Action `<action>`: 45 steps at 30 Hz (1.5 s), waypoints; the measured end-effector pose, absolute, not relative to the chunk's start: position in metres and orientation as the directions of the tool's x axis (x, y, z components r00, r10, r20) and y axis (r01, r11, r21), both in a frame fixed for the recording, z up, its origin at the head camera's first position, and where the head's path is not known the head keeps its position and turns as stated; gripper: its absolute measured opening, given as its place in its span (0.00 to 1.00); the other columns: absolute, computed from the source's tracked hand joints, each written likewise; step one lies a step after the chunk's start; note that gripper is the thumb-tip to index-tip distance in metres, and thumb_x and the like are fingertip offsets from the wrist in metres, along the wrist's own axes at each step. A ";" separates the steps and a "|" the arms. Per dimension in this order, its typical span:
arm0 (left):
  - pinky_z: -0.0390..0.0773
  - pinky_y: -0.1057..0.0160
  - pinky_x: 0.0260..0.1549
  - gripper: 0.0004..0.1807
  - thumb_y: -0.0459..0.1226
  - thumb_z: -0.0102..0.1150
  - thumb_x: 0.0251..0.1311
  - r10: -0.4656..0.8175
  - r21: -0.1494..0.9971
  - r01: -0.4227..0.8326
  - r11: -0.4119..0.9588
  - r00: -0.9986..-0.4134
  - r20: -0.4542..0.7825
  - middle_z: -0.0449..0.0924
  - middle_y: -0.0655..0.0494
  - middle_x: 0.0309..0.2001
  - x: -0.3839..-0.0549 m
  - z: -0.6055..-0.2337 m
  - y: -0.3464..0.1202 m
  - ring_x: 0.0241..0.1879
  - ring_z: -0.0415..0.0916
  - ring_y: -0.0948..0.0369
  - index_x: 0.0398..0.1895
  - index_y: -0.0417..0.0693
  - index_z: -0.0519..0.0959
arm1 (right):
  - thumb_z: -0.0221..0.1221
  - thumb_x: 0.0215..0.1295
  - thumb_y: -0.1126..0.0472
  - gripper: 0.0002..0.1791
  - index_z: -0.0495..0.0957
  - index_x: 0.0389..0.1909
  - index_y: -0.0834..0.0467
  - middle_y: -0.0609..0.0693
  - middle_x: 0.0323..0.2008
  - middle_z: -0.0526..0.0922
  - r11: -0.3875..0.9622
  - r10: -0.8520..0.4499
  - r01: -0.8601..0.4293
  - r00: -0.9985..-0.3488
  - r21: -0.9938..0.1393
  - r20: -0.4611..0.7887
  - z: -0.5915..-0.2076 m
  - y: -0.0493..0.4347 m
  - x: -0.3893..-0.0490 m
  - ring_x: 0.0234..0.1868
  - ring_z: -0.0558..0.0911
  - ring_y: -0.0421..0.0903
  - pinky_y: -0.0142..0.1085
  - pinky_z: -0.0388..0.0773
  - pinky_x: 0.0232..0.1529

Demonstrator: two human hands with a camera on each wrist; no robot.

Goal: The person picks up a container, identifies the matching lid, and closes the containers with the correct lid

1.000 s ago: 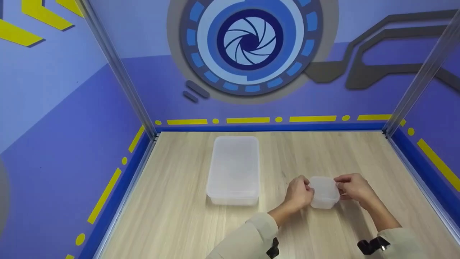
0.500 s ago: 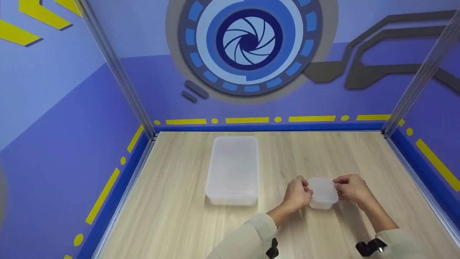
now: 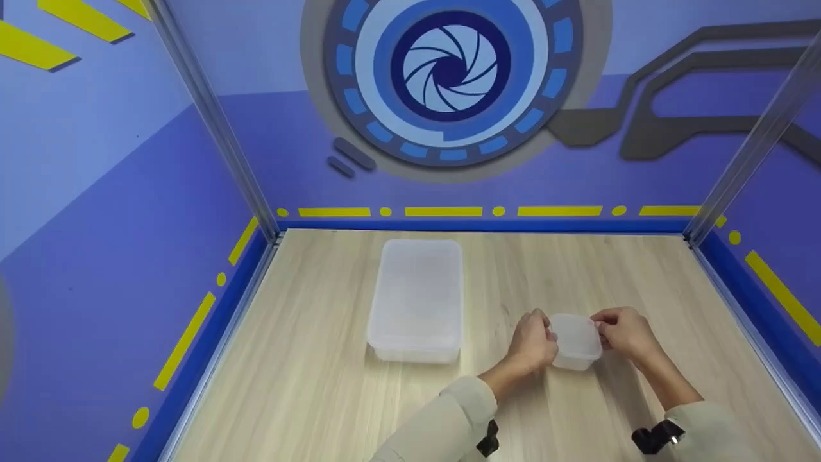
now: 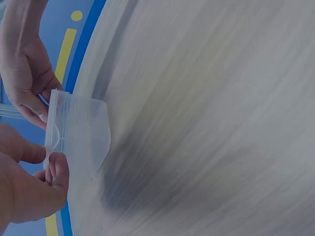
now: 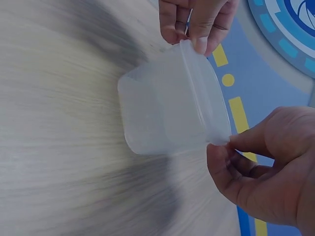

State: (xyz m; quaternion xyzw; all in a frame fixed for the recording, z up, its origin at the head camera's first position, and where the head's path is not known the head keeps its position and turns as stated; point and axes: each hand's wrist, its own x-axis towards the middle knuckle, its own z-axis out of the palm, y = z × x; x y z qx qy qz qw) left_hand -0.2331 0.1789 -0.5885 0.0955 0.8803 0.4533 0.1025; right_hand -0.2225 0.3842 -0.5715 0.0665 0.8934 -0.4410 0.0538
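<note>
A small translucent plastic food container (image 3: 575,341) with a lid (image 3: 575,330) stands at the right of the table, between both hands. My left hand (image 3: 533,340) pinches its rim at the left side, thumb above and curled fingers under the edge, as the left wrist view shows. At the opposite side my right hand (image 3: 628,333) pinches the rim between thumb and fingers; the right wrist view shows this hand (image 5: 275,167) at the lid's edge. The container's clear walls (image 5: 157,108) show no contents.
To the left lies a larger rectangular translucent container (image 3: 417,295) with its lid on. The wooden tabletop (image 3: 308,321) meets a blue patterned back wall (image 3: 359,192), with metal frame posts (image 3: 211,115) at the corners.
Both hands keep their hold on the small container's rim, with only slight finger shifts at the right side. The whole view has shifted a little; the large container stays put.
</note>
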 end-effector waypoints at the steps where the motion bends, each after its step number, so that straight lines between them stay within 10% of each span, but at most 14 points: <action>1: 0.77 0.67 0.42 0.07 0.33 0.65 0.70 0.256 0.814 0.076 0.575 -0.962 -0.091 0.70 0.63 0.37 -0.235 -0.589 0.179 0.37 0.69 0.67 0.46 0.48 0.77 | 0.52 0.76 0.73 0.15 0.79 0.54 0.79 0.68 0.42 0.86 0.597 0.071 0.162 -0.986 -0.786 -0.149 -0.572 0.384 -0.223 0.37 0.86 0.49 0.40 0.87 0.35; 45: 0.81 0.65 0.49 0.09 0.37 0.62 0.74 0.250 0.712 0.170 0.681 -0.968 -0.007 0.73 0.57 0.45 -0.238 -0.597 0.183 0.44 0.79 0.61 0.50 0.48 0.73 | 0.55 0.71 0.73 0.11 0.85 0.44 0.74 0.68 0.41 0.87 0.772 0.071 0.016 -0.996 -0.635 0.061 -0.577 0.369 -0.239 0.39 0.83 0.59 0.47 0.82 0.35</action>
